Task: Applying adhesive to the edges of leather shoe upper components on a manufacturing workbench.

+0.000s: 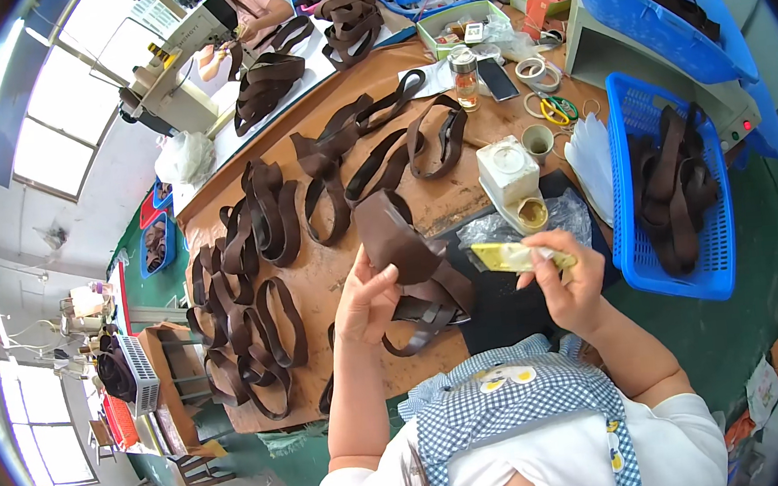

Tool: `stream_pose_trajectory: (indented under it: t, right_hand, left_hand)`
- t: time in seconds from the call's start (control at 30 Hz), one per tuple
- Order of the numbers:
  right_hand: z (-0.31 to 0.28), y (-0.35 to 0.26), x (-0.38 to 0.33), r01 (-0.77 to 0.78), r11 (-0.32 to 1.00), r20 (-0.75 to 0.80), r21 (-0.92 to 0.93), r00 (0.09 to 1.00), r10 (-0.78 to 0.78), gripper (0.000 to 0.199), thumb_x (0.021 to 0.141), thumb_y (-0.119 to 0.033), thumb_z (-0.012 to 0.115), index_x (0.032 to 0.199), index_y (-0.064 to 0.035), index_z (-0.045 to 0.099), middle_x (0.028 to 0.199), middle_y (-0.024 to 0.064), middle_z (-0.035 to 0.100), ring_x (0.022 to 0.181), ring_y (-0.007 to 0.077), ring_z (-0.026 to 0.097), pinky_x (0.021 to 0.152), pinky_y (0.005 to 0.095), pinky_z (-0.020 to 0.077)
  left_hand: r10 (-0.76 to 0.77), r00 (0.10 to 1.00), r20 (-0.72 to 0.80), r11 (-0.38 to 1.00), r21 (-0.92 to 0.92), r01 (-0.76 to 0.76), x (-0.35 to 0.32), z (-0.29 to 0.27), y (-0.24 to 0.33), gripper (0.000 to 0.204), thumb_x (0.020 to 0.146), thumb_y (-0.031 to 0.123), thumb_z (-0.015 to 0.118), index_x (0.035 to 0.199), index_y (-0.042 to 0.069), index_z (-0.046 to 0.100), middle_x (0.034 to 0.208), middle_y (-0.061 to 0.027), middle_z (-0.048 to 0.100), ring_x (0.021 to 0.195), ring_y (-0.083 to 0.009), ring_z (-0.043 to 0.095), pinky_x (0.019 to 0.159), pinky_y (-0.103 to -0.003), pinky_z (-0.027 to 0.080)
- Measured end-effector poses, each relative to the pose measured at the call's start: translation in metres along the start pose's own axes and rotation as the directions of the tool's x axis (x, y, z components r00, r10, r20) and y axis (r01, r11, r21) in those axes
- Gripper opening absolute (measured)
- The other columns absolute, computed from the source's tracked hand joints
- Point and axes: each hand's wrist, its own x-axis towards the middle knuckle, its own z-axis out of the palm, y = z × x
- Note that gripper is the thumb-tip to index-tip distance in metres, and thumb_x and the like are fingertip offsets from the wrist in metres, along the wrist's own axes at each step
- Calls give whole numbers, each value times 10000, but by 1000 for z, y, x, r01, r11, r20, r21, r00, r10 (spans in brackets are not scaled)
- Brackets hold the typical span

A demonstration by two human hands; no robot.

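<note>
My left hand is closed around a dark brown leather-like strap, its wide end raised above the table and its length looping down toward the front edge. My right hand grips a flat yellow-handled tool whose tip points left toward the strap, apart from it. The tool's exact kind is unclear. Just beyond my right hand stands a white block-shaped dispenser with a small round cup of yellowish matter at its front. A black mat lies under both hands.
Several brown strap loops cover the left of the brown table. At right, a blue basket holds more straps. Farther back are a glass jar, a phone, tape rolls and scissors. Another person works at far left.
</note>
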Motion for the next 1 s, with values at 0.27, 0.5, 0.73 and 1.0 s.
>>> stream_pose_trajectory:
  t: [0.27,0.5,0.73,1.0]
  right_hand:
    - [9,-12,28,44,996,-37,83,998,-41,148,979,-23,487,1079,54,565,863,115,654,661,129,656,611,235,531]
    - [22,-20,60,47,996,-4,76,999,-47,145,973,-12,500,1075,43,586,820,77,644,662,100,632,601,226,517]
    - [31,-23,74,32,999,38,16,999,-32,125,959,-31,527,1031,33,606,769,70,645,608,98,640,541,222,495]
    - [32,-29,65,301,942,128,-148,950,-283,110,923,-23,569,1020,6,612,768,102,658,604,123,657,542,251,504]
  left_hand:
    - [80,997,-8,981,179,-78,1,-6,2,453,918,-28,589,1350,26,465,1231,-96,604,1088,-187,617,950,-313,497]
    - [148,985,90,954,250,-167,-7,9,-5,479,947,-15,557,1404,34,422,1270,-89,586,1133,-176,589,970,-321,492]
    - [212,975,73,917,330,-224,-7,9,-8,477,944,-25,549,1403,22,428,1281,-82,572,1141,-152,568,970,-312,482]
    - [198,979,44,914,352,-201,-5,15,-6,422,943,-2,573,1353,13,473,1219,-63,605,1083,-134,587,947,-293,489]
